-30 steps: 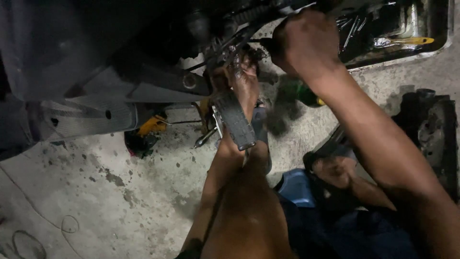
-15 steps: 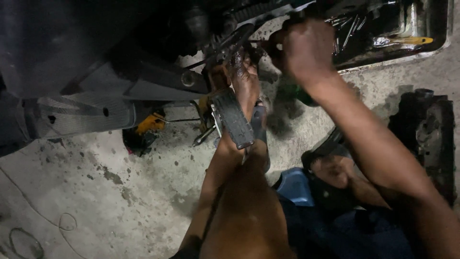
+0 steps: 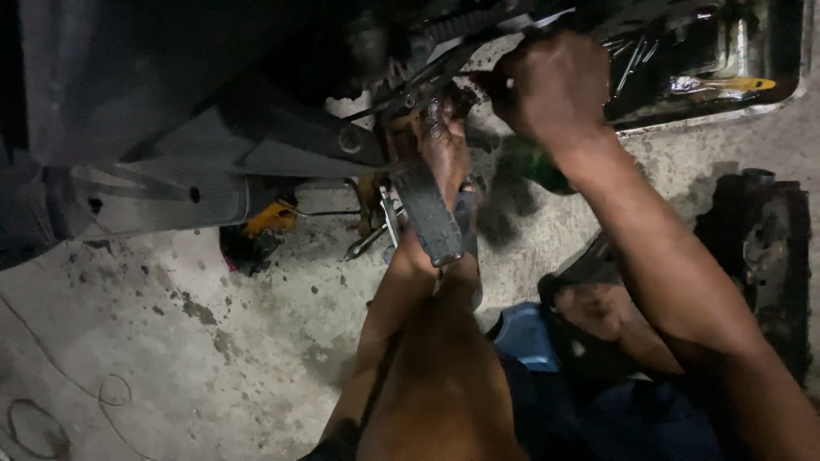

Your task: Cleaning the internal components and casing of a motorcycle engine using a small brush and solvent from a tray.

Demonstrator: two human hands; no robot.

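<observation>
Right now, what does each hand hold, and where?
Right hand grips a thin metal tool at its near end. Left hand touches the dark machine parts; grip unclear.

Both forearms are bare, with no sleeves, watch or gloves showing. The left hand (image 3: 440,149) looks smeared with dark grease at the fingers, and the right hand (image 3: 555,85) is bare too. Dark blue trousers or shorts cover the lap, though the dim light makes the cloth hard to judge.
</observation>
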